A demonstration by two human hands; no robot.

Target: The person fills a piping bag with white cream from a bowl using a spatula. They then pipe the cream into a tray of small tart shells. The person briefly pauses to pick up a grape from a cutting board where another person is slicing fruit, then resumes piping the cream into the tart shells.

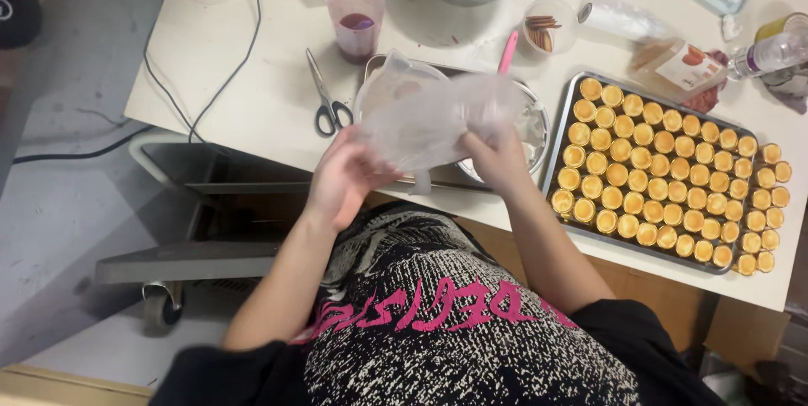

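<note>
White and crowded, the table point(252, 103) stood over a grey floor. Toward its left end a black cable point(220, 78) trailed off the near edge, with scissors point(326, 101) lying beside a plastic cup point(355, 15) of dark red liquid. At the near edge, in the middle, both hands held up a clear plastic bag point(442, 118) — thin, limp and crumpled, surely light, soft and a bit slippery, best pinched by its rim. The left hand point(343, 177) had its fingers closed on the lower left edge; the right hand point(498, 160) gripped the lower right, fingers curled into the film. Behind the bag sat a metal bowl point(535, 128), partly hidden. Farther right, along the near edge, a metal tray point(562, 124) carried rows of small golden tart shells point(665, 175) — fragile-looking things.
</note>
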